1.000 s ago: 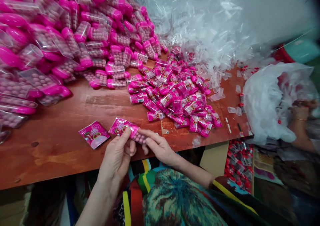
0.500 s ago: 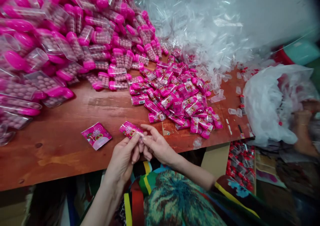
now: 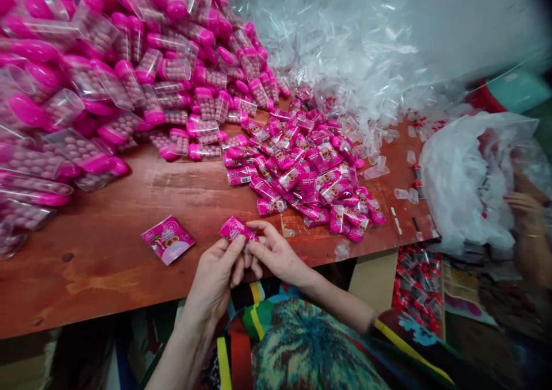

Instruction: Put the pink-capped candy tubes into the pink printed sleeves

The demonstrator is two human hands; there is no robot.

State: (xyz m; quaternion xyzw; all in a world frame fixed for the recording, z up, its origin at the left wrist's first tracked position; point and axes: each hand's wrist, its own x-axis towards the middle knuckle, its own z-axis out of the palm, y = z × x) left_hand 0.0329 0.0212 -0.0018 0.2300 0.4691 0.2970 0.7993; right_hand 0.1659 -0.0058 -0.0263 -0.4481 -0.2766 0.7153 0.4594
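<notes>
A pink printed packet (image 3: pixel 234 228) is pinched between my two hands, just over the front edge of the table. My left hand (image 3: pixel 222 266) grips it from the left, thumb on top. From the right, the thumb and fingers of my right hand (image 3: pixel 273 252) close on its lower end, and the fingers cover part of it. Left of my hands a flat stack of pink printed wrappers (image 3: pixel 168 239) lies on the wood. Beyond my hands is a heap of pink wrapped packets (image 3: pixel 308 174).
Clear pink-capped containers of small pink balls (image 3: pixel 125 79) pile high at left. Clear plastic cups (image 3: pixel 345 50) heap at the back. At right are a white plastic bag (image 3: pixel 466 183), another person's hand (image 3: pixel 524 206), and a box of red-capped containers (image 3: pixel 418 286) below the table (image 3: pixel 107 229).
The packet between my fingers has turned a little and shows less of its length. My hands stay nearly in place. The other person's hand by the white bag has shifted.
</notes>
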